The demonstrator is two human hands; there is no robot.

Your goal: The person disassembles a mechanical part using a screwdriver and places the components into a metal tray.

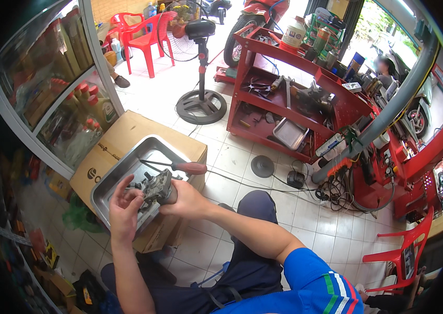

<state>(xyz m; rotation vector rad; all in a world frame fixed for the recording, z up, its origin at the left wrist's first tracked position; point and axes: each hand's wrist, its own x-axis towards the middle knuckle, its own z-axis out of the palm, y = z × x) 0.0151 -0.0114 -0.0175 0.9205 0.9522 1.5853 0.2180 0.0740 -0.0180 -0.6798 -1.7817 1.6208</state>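
Fingers of right hand (180, 198): closed around metal part (156, 187), seemingly steadying it. Left hand (125, 209): fingers curled alongside, pinch unclear. Tray (123, 166): beneath, presumably catching pieces.

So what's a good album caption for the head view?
Right hand holding a metal part, left hand close, above a tray on a cardboard box.

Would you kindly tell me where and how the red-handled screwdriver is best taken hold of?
I would grip the screwdriver by its thick handle, coming from above on the right: that end points rightward past the rim of the tray, while the thin shaft lies leftward. The right hand, holding the metal part, seems to crowd the near side.
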